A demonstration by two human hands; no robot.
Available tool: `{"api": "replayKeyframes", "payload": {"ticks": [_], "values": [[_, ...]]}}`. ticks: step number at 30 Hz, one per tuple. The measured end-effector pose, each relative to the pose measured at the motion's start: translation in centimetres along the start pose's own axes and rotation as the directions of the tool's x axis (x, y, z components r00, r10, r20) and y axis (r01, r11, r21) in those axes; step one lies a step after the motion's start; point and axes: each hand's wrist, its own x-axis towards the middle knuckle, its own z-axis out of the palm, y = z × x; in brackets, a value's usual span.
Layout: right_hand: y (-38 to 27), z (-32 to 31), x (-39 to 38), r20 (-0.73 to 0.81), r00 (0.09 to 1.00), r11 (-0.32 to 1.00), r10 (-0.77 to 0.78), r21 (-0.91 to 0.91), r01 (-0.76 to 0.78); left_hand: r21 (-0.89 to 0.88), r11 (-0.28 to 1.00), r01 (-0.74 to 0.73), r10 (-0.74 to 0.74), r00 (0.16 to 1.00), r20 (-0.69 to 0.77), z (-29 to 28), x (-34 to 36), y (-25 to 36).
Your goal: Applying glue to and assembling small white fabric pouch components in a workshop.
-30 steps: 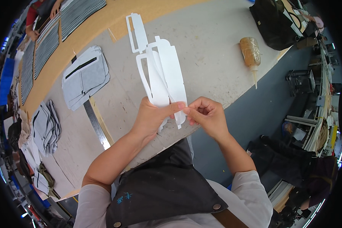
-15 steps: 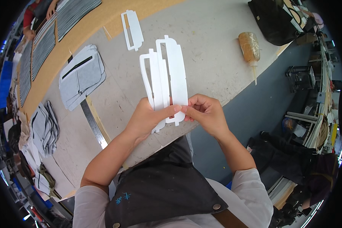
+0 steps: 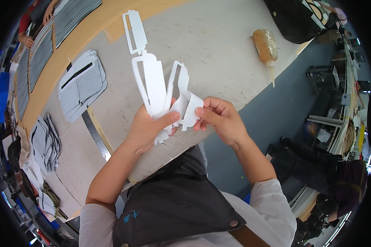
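Left hand (image 3: 146, 125): fingers closed on a sheaf of thin white cut-outs (image 3: 156, 82), thumb on top; at least 2 pieces visible, each with a long slot down one side. Right hand (image 3: 220, 117): fingers narrow — thumb and forefinger pinch the rightmost piece, bent into a curl between the hands. Sheaf held over the desk (image 3: 218, 37), just inside its near edge, long ends pointing away from that edge. 1 loose white cut-out (image 3: 138, 31) lies farther in; cannot tell whether its near end touches the sheaf.

Right edge of desk: squeeze bottle (image 3: 265, 44), amber-coloured, on its side, spout toward the edge. Farther along that edge: black bag (image 3: 292, 20). Left of the hands: stack of grey pieces (image 3: 84, 92), black bar on the top one; metal strip (image 3: 95, 136) just nearer. Toward left edge — grey pile (image 3: 45, 144). Far left: striped pieces (image 3: 74, 22), co-worker's hand (image 3: 27, 40) beside them.
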Motion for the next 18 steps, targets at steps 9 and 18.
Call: {"api": "replayKeyframes", "payload": {"ticks": [9,18], "values": [[-9.9,-7.4,-0.5,-0.106,0.881,0.784,-0.461,0.417,0.46,0.347,0.938,0.014,0.023,0.994,-0.102,-5.6,-1.5,1.5],[-8.2,-10.4,1.6,-0.19,0.979,0.828,0.074,-0.536,-0.167,0.029,0.996,-0.082,0.085,0.858,-0.506,-5.2,-2.1,0.8]]}}
